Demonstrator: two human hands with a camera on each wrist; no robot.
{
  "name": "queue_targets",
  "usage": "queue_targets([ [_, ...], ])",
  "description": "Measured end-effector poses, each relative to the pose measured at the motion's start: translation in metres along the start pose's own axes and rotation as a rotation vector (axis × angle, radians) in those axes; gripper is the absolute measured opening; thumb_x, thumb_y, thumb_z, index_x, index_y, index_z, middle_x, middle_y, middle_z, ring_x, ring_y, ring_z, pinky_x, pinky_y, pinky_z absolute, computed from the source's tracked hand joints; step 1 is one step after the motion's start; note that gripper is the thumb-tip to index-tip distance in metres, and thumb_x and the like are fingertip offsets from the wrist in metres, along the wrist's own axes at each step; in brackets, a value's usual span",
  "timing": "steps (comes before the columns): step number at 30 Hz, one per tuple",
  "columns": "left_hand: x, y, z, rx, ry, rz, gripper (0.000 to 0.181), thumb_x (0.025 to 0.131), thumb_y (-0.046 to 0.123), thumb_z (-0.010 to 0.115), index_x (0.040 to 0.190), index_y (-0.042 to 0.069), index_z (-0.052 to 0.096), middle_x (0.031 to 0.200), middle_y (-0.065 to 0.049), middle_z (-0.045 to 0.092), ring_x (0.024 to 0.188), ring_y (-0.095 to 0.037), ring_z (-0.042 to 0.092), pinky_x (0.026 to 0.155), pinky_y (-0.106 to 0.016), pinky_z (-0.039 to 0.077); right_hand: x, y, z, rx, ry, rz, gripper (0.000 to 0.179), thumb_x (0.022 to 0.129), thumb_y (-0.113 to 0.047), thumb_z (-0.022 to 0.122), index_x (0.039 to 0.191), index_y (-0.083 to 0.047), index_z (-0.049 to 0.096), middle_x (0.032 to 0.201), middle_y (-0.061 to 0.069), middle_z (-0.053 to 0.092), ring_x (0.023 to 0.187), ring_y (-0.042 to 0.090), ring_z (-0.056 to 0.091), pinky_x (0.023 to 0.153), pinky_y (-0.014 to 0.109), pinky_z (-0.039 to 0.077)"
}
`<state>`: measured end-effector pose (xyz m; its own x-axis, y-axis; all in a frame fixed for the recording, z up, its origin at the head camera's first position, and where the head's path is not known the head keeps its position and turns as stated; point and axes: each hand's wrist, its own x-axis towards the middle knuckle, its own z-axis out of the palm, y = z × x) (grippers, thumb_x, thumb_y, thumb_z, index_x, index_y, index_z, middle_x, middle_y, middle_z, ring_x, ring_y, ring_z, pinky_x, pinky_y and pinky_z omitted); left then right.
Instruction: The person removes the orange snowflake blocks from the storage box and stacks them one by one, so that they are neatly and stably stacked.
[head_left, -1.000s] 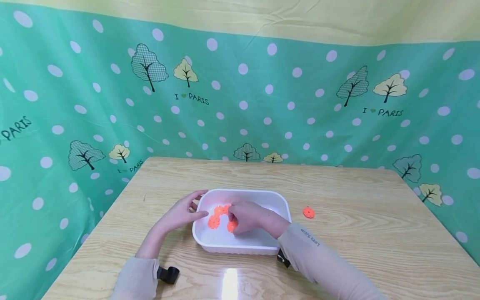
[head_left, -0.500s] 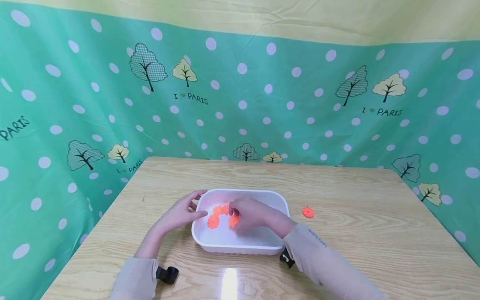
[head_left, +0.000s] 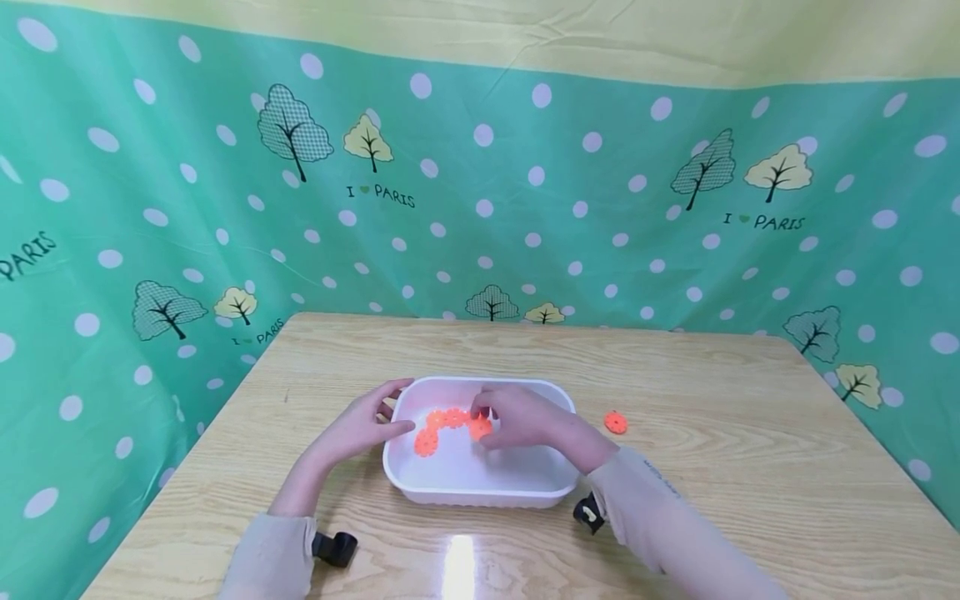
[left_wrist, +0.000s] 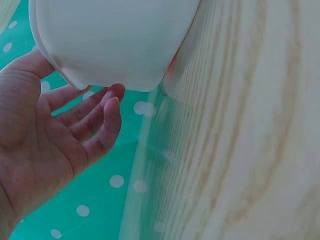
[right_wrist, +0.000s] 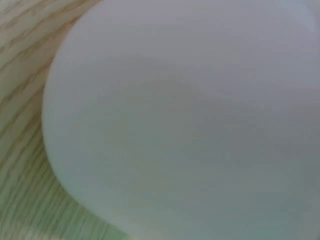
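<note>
At least four orange discs (head_left: 426,442) lie in one white tub (head_left: 487,498), and one loose disc (head_left: 616,423) to its right. Two hands, left hand (head_left: 366,423) and right hand (head_left: 521,417), show above one table (head_left: 720,467).

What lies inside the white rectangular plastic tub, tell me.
Orange, flat, notched discs in an arc; the bare right hand, holding one, covers part of the tub's floor.

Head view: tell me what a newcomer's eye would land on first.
The curved row of orange discs inside the white tub, with the right hand holding the rightmost disc, would probably draw the eye first. A lone orange disc lies on the wooden table to the tub's right. Behind the table hangs a green cloth printed with pale dots and trees.
</note>
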<state>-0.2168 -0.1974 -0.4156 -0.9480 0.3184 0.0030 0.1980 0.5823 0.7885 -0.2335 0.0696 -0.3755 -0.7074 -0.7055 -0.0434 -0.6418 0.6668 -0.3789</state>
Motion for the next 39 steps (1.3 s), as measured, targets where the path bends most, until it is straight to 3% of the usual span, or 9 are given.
queue_targets([
  [13,0.0,0.002,-0.001,-0.007,0.0,-0.002,0.066,0.08,0.03,0.069,0.136,0.015,0.038,0.12,-0.009,0.05,0.086,-0.019,0.051,0.068,-0.03,0.048,-0.02,0.014,-0.016,0.041,0.082,0.007,0.03,0.074,-0.019,0.068,0.103,-0.013,0.064,0.091,-0.006,0.056,0.084,0.018,0.055,0.07,0.024,0.044],
  [39,-0.001,0.002,-0.001,-0.008,-0.003,0.005,0.066,0.08,0.03,0.068,0.137,0.014,0.038,0.119,-0.009,0.05,0.085,-0.019,0.052,0.068,-0.029,0.048,-0.055,0.049,-0.035,-0.001,0.27,0.096,0.027,0.075,-0.024,0.071,0.099,-0.015,0.065,0.085,-0.008,0.055,0.078,0.012,0.052,0.066,0.024,0.044],
])
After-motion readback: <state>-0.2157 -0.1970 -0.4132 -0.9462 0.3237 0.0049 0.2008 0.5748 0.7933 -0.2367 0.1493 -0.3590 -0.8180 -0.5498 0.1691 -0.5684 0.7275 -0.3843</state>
